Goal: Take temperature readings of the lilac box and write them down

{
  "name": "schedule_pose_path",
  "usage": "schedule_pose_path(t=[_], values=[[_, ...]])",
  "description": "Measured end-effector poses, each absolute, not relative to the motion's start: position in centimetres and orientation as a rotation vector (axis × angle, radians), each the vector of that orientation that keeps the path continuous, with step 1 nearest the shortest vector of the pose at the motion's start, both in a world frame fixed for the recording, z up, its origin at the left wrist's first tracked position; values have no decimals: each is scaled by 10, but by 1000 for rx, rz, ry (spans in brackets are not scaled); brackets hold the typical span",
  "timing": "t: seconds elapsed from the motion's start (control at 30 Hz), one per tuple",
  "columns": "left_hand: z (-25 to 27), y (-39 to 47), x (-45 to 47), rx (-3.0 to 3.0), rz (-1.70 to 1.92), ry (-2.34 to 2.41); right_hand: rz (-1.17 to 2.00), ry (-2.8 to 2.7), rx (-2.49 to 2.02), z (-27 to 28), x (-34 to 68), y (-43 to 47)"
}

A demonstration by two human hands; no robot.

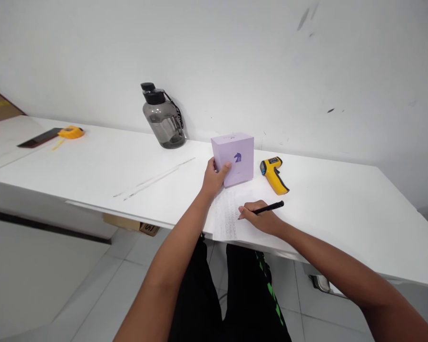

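Note:
A lilac box (240, 166) with a dark horse-head emblem stands on the white table. My left hand (215, 176) grips its left side, the thumb lying across the front and the other fingers mostly hidden behind. Just in front of the box is a sheet of paper (224, 221) covered in rows of small writing. My right hand (262, 216) holds a black pen (274, 206), its tip low over or on the sheet; I cannot tell if it touches. A yellow and black infrared thermometer (275, 175) lies right of the box.
A grey translucent water bottle (164, 121) with a black lid stands near the wall. At the far left of the white table (349, 209) lie a yellow tape measure (71, 132) and a dark flat strip (39, 137). Below the front edge is a cardboard box (123, 222).

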State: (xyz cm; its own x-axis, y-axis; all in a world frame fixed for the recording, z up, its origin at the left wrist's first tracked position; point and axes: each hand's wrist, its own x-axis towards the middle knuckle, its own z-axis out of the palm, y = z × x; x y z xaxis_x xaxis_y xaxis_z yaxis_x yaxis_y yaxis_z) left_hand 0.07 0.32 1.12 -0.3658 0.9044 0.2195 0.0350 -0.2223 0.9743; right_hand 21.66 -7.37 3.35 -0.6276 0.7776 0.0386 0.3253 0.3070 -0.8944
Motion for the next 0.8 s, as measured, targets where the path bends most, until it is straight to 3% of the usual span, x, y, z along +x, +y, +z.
schedule_pose_path(t=[0.53, 0.8], values=[[13, 4, 1, 1146, 1656, 1367, 1245, -2131, -1011, 34, 218, -74], [12, 4, 1, 1164, 1658, 1360, 1412, -2042, -995, 33, 219, -69]])
